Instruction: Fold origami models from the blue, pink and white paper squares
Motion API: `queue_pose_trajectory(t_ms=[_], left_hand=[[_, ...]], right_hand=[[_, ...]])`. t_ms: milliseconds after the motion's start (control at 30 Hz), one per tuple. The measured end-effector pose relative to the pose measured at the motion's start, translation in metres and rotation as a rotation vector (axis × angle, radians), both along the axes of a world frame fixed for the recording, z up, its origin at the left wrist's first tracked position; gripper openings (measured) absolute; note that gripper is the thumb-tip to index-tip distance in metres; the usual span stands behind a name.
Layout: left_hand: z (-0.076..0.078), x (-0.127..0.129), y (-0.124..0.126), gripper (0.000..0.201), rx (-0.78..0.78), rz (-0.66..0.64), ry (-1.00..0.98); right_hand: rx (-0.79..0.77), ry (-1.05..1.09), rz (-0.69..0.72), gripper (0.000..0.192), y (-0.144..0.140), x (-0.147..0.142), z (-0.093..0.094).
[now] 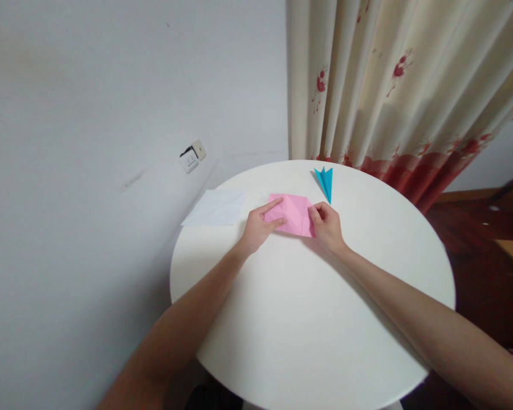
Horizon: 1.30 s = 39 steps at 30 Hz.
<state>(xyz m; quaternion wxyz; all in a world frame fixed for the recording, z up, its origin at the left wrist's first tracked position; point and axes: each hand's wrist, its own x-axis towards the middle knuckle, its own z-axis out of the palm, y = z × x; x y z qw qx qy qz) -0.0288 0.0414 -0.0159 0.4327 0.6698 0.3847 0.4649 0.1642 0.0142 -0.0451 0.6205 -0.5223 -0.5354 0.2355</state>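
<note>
A sheet of pink paper [294, 213] with creases and folded parts is between my two hands over the table. My left hand [257, 226] grips its left end, with the thumb and a finger spread on the top face; the other fingers are partly hidden. At the right end, my right hand [327, 224] pinches the paper's edge between thumb and curled fingers. Just beyond my right hand lies a folded blue paper plane [325, 183], its tip pointing towards me.
The round white table [308, 319] stands against the wall. White paper sheets [216, 208] lie at its left edge, partly overhanging. A wall socket with a white plug adapter [190, 160] is at the back left, and a patterned curtain [380, 85] hangs behind the table.
</note>
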Motion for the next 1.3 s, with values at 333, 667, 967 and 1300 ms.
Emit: queue_pose_trajectory(t_ms=[333, 667, 967, 1300], left_hand=[[-0.006, 0.0, 0.003, 0.06, -0.064, 0.023, -0.139], [-0.007, 0.0, 0.004, 0.071, -0.105, -0.004, -0.147], [-0.009, -0.002, 0.004, 0.048, 0.033, 0.048, 0.097], [0.001, -0.002, -0.003, 0.046, -0.106, -0.28, 0.157]], right_hand=[[0.024, 0.022, -0.048, 0.027, -0.001, 0.001, 0.006], [0.077, 0.073, -0.071, 0.027, 0.002, 0.002, 0.006], [0.141, 0.056, -0.08, 0.027, 0.0, 0.003, 0.008], [0.11, -0.029, -0.03, 0.024, -0.006, 0.002, 0.013]])
